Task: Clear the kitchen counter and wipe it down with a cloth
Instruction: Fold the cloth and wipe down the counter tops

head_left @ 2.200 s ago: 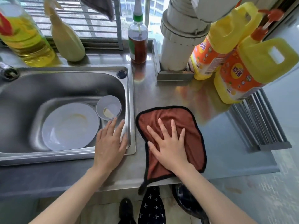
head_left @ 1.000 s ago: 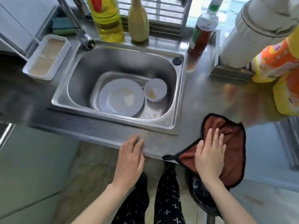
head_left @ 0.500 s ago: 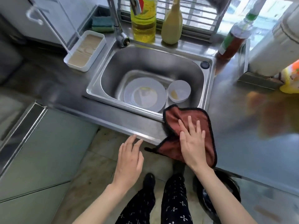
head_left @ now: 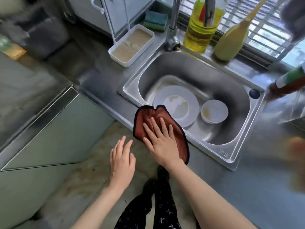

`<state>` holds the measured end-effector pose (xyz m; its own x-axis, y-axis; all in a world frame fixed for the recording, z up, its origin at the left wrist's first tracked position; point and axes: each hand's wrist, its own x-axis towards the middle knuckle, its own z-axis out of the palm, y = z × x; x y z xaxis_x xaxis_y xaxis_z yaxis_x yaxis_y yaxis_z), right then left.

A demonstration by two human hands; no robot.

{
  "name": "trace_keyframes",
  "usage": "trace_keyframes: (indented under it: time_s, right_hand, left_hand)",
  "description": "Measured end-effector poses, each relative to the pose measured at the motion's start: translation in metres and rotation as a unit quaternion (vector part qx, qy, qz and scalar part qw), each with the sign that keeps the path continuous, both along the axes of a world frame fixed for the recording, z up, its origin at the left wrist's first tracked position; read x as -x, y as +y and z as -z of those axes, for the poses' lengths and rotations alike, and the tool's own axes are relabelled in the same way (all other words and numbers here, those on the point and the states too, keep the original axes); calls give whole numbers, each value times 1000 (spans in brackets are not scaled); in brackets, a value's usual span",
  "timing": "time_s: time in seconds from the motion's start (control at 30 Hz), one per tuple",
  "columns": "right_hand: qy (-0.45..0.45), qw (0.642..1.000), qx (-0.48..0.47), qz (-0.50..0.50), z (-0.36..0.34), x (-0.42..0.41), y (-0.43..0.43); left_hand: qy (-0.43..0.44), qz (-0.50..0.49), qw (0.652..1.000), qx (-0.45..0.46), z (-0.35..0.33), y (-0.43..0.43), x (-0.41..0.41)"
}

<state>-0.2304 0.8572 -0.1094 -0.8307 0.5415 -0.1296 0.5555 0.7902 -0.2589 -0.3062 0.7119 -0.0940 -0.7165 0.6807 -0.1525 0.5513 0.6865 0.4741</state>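
Right hand [head_left: 162, 142]: flat, palm down, fingers straight and slightly spread, pressing on the cloth [head_left: 142, 120]. No curl or pinch visible.

Cloth: rust-brown with black edging, bunched into folds. It lies on the narrow strip of steel counter [head_left: 99, 90] in front of the sink [head_left: 231, 152], at the sink's near-left corner. Its far edge reaches over the sink rim and covers a bit of the plate from this view.

Left hand [head_left: 122, 161]: off the counter, just left of the right hand, held over the floor. Fingers straight and relaxed, holding nothing, not touching the cloth.

In the sink: white plate [head_left: 175, 103] with a yellowish smear, lying flat. A small white bowl [head_left: 214, 111] sits just to its right, also with residue.

Far side: faucet [head_left: 172, 30] at the sink's far-left corner, with a white tray [head_left: 132, 45] to its left. Stacked sponges [head_left: 156, 19] lie beyond the tray. A yellow oil bottle [head_left: 199, 33] and a pale squeeze bottle [head_left: 231, 42] stand along the window ledge.

Right edge: dark sauce bottle [head_left: 287, 86] with a green collar, blurred.

Below: legs in black patterned trousers [head_left: 163, 210], standing on the tile floor.
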Motion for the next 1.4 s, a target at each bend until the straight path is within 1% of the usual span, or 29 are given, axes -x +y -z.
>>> trace_keyframes:
  time_s: [0.17,0.3,0.4,0.57,0.67,0.8,0.9,0.97,1.1,1.17,1.23,1.27,1.3,1.37,1.4]
  right_hand:
    - [13,999,-8,-45,-1,12,15]
    - [8,997,1,-75,-7,38,23]
    - [8,997,-10,-80,-10,63,24]
    - [-1,995,-19,-96,-10,104,24]
    - [-9,994,-29,-108,-10,139,21]
    - [-14,996,-29,-85,-6,193,15]
    - [-20,998,-28,-59,-5,234,10]
    - [-24,998,-26,-42,-6,259,8]
    - [-39,999,-8,-1,-8,319,8]
    - [-36,999,3,30,-10,355,8]
    - [-35,998,21,52,-12,388,6]
    - [-37,998,25,44,-12,399,5]
    - [-40,999,22,15,-12,406,3]
    - [-41,994,3,-97,-11,406,3]
    - [-42,987,-8,-157,-11,402,7]
  left_hand:
    - [-6,-82,997,4,-3,6,27]
    - [-27,-150,988,0,-8,-10,45]
    - [-19,-183,983,10,-13,-26,60]
    - [-26,-207,978,23,-23,-38,92]
    - [-2,-183,983,36,-24,-41,139]
    - [38,-152,987,37,-20,-42,222]
    - [65,-86,993,56,-16,-40,280]
    - [84,-36,991,96,-14,-42,311]
    - [97,-21,982,164,-6,-51,354]
    - [107,-5,979,172,-3,-55,363]
    - [118,14,980,159,1,-60,365]
    - [124,16,981,147,3,-61,364]
    - [128,15,982,136,6,-63,363]
    - [132,8,984,121,9,-64,362]
    - [132,6,985,115,9,-64,362]
